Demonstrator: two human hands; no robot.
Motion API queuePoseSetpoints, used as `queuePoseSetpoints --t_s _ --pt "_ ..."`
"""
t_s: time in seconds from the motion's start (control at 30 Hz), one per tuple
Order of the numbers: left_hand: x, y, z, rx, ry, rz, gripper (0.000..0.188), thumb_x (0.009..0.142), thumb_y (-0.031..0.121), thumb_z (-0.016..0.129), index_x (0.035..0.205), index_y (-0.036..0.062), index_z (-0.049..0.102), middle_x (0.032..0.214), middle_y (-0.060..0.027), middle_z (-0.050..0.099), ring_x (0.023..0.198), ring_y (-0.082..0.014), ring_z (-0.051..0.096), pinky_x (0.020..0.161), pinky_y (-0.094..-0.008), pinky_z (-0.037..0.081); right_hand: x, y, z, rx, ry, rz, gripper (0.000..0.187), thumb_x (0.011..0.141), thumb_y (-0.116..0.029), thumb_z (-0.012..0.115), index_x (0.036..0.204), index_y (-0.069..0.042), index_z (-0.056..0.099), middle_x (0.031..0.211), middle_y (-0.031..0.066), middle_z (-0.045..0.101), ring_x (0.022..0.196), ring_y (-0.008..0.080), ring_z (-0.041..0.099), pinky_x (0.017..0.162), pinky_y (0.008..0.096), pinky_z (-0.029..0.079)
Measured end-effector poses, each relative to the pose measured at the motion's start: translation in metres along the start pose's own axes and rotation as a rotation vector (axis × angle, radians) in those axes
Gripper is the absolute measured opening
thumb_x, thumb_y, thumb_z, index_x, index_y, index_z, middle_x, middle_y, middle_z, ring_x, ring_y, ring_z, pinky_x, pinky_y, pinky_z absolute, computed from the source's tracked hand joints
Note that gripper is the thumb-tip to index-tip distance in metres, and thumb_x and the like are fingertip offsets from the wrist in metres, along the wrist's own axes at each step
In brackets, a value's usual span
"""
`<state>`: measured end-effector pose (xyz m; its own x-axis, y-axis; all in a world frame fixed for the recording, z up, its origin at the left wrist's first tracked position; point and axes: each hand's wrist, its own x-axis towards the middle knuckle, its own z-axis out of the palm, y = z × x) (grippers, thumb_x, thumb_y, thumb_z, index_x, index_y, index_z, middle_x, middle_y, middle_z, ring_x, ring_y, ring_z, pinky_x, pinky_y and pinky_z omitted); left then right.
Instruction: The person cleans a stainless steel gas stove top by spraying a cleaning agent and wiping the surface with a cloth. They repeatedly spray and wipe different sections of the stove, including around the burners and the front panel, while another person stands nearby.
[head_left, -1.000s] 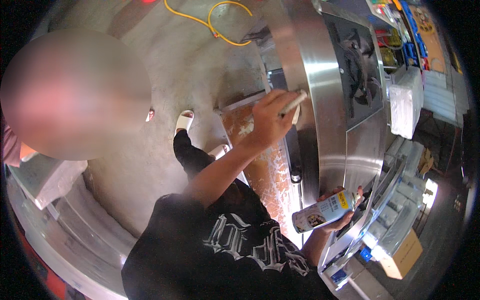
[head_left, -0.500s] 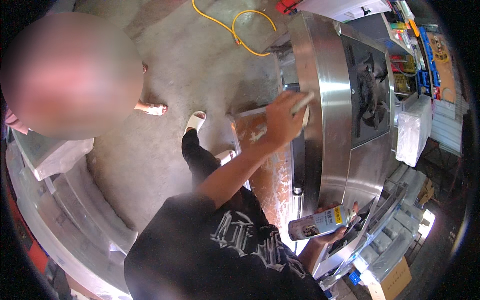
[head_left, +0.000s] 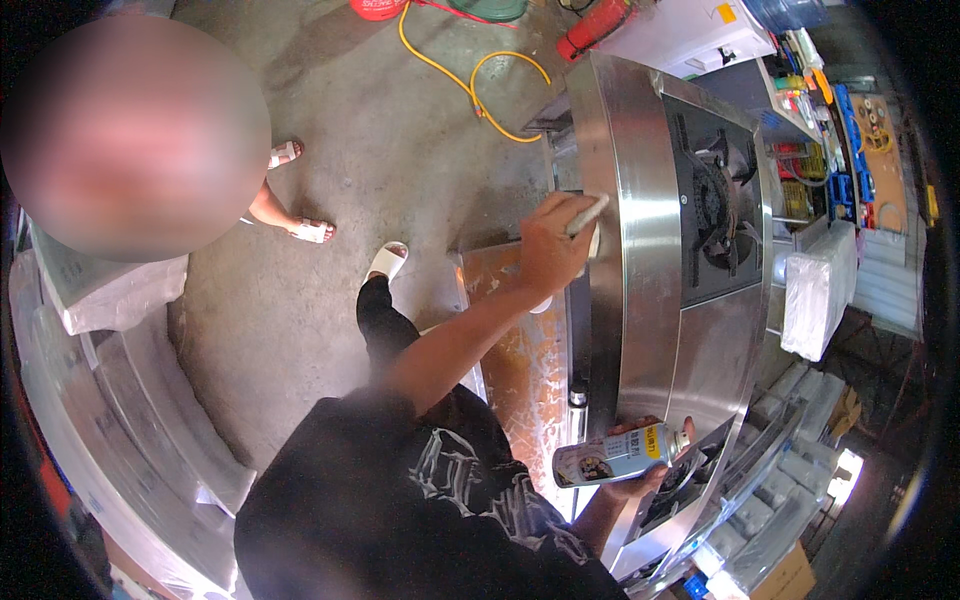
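Note:
My left hand (head_left: 550, 243) is closed on a pale, flat piece that looks like a folded cloth (head_left: 588, 215). It is at the front edge of a stainless steel gas stove (head_left: 645, 190), and the cloth appears to touch the metal. My right hand (head_left: 638, 484) grips a spray can (head_left: 608, 456) with a yellow and blue-grey label. The can lies tilted almost level, its nozzle end toward the stove. Beyond it is the stove's near burner recess (head_left: 690, 480), partly hidden by the hand. A black burner grate (head_left: 715, 200) sits in the far recess.
Another person (head_left: 265, 205) stands at the left in light sandals. Plastic-wrapped goods (head_left: 140, 390) line the left side. A yellow hose (head_left: 440, 50) lies on the concrete floor near a red cylinder (head_left: 600, 32). A wrapped white box (head_left: 820, 290) and cluttered shelves stand beyond the stove.
The view has shifted a little, so the stove sits further left and lower. My left hand stays at the stove's front edge with the cloth. The right hand keeps its hold on the can.

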<state>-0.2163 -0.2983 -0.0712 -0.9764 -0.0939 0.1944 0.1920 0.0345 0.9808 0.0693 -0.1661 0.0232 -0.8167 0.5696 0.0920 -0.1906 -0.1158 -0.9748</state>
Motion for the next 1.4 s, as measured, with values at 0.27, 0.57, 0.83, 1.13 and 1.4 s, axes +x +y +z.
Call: queuePoseSetpoints --t_s 0.27,0.57,0.83,1.13,1.4 --pt "-0.001 0.000 -0.001 0.035 -0.074 -0.017 0.028 0.085 0.004 0.073 0.113 0.0076 0.077 0.104 -0.0134 0.072 0.094 -0.0317 0.072 0.083 -0.0382 0.057 0.003 0.000 -0.004 -0.007 -0.047 0.014 0.083 0.098 -0.053 0.062 0.158 -0.015 0.019 0.120 0.0236 0.060 0.092 0.0331 0.069 0.076 0.0460 0.063" --pt "-0.002 -0.005 0.000 0.044 -0.039 0.104 0.031 0.084 0.003 0.073 0.114 0.0082 0.077 0.103 -0.0127 0.073 0.090 -0.0314 0.072 0.080 -0.0383 0.058 0.006 0.001 0.002 -0.037 0.013 0.001 0.087 0.097 -0.057 0.060 0.160 -0.014 0.017 0.115 0.0219 0.064 0.084 0.0318 0.071 0.068 0.0430 0.064" --pt "0.009 0.000 -0.002 0.021 -0.005 0.080 0.030 0.084 0.004 0.073 0.113 0.0084 0.077 0.102 -0.0135 0.073 0.092 -0.0323 0.072 0.079 -0.0391 0.058 0.006 -0.003 0.008 0.032 -0.036 -0.002 0.082 0.099 -0.051 0.062 0.160 -0.017 0.018 0.115 0.0219 0.062 0.091 0.0330 0.070 0.076 0.0474 0.063" --pt "0.003 0.002 -0.006 -0.021 -0.056 0.117 0.029 0.084 0.004 0.072 0.113 0.0085 0.078 0.103 -0.0160 0.074 0.090 -0.0337 0.073 0.082 -0.0392 0.059 0.004 0.002 -0.005 0.100 -0.052 0.023 0.082 0.099 -0.050 0.062 0.159 -0.016 0.019 0.122 0.0252 0.062 0.093 0.0369 0.072 0.076 0.0494 0.064" --pt "0.012 0.011 -0.009 -0.071 -0.037 -0.020 0.030 0.085 0.004 0.072 0.115 0.0077 0.077 0.103 -0.0168 0.074 0.091 -0.0333 0.073 0.083 -0.0385 0.058 0.007 0.001 -0.015 0.061 -0.090 0.049 0.085 0.097 -0.052 0.065 0.159 -0.018 0.018 0.122 0.0236 0.062 0.094 0.0357 0.072 0.079 0.0494 0.065"
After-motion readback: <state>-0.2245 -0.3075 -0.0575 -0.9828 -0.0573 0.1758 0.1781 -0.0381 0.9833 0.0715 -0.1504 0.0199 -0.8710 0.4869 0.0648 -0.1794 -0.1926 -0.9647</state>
